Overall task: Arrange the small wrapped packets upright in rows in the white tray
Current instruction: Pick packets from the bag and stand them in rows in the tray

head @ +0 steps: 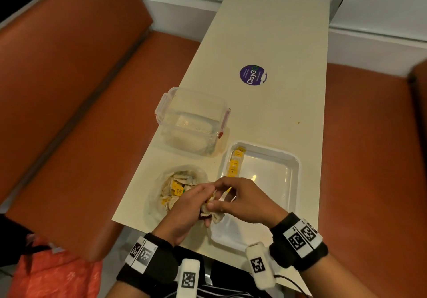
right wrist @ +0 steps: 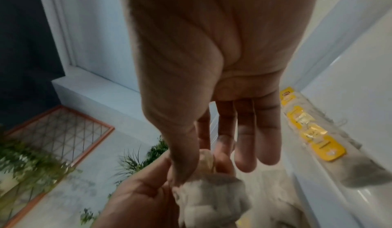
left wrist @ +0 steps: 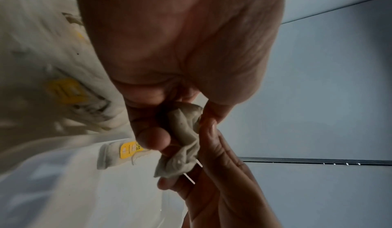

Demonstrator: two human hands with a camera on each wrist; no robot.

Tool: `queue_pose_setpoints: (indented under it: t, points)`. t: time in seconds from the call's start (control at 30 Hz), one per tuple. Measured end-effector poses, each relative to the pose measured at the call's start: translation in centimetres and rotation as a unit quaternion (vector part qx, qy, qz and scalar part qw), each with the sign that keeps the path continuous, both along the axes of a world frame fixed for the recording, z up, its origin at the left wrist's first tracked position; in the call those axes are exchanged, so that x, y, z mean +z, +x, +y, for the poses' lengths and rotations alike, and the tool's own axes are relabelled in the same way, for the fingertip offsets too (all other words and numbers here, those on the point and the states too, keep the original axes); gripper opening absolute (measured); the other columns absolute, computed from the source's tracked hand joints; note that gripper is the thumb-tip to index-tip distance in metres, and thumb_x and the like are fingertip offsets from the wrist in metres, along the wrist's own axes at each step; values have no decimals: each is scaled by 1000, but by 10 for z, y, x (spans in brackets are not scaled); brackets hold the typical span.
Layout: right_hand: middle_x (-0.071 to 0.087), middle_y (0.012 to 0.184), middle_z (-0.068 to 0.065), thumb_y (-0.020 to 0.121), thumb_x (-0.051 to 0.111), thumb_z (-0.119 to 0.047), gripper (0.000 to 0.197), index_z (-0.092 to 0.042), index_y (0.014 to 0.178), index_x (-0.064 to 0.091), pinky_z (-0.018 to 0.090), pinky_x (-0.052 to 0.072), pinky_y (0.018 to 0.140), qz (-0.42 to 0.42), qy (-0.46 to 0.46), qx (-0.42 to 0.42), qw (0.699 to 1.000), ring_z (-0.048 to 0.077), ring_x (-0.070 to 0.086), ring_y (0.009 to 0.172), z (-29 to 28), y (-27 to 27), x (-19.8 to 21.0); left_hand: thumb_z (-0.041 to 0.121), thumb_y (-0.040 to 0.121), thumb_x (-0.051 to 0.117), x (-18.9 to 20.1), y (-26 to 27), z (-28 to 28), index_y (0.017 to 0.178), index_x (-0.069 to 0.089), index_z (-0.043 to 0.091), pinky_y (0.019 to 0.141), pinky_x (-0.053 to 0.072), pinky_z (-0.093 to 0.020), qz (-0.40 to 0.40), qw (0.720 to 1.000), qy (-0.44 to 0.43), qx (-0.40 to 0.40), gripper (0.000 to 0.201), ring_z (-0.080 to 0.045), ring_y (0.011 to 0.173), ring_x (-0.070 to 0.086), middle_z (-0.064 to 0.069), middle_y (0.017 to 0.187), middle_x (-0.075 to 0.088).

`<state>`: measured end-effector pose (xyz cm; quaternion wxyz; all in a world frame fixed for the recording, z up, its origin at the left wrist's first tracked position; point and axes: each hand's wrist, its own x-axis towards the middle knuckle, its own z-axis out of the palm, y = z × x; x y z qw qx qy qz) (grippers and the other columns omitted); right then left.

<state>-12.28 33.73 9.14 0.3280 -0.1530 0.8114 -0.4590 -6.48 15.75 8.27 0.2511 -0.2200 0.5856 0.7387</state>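
Observation:
My left hand (head: 196, 205) grips a bunch of crumpled beige packets (head: 213, 214) over the near left corner of the white tray (head: 293, 182). My right hand (head: 231, 196) pinches one packet (right wrist: 206, 161) out of that bunch between thumb and forefinger, the other fingers straight. The left wrist view shows the packets (left wrist: 182, 141) held in my curled left fingers. A row of yellow-labelled packets (head: 235, 163) stands along the tray's left wall, also seen in the right wrist view as a row of packets (right wrist: 307, 127). More packets (head: 178, 189) lie heaped in a clear bag on the table.
A clear lidded plastic box (head: 191, 119) stands behind the bag. A purple round sticker (head: 253, 75) marks the cream table further back. Orange bench seats (head: 69, 89) flank the narrow table on both sides. Most of the tray floor is bare.

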Motion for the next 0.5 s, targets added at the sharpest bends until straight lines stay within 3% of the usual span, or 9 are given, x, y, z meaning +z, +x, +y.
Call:
queue_pose_setpoints:
  t: [0.1,0.2,0.37,0.5]
  points:
    - [73,94,-16,83,84,-35,18,-33,99,75,19,53,69,-14,-15,1,1000,9,68,74,1,1,2,22,108,48,0,3,-1,126,73,16,53,43,-32,-3,1000,26,7,32,-27,74,62,-24,104,73]
    - [73,90,-10,82,82,-19,18,-27,97,76,22,54,70,-33,-46,-20,998,10,69,72,2,1,2,10,103,43,0,6,-3,130,68,11,53,41,-32,-10,999,46,17,38,-23,69,64,-23,97,72]
    - [74,87,1,83,75,-4,24,-20,100,76,30,59,74,-93,-117,-105,983,16,67,72,6,2,1,13,87,63,-2,8,-5,121,67,3,53,39,-33,-7,1000,14,5,36,-21,64,60,-25,89,72]
    - [71,89,9,86,71,3,24,-15,101,77,38,61,76,-115,-147,-173,967,20,67,73,10,3,-4,7,99,65,-9,11,-7,110,68,-1,49,40,-27,0,1000,-7,13,14,-19,58,52,-20,84,71]
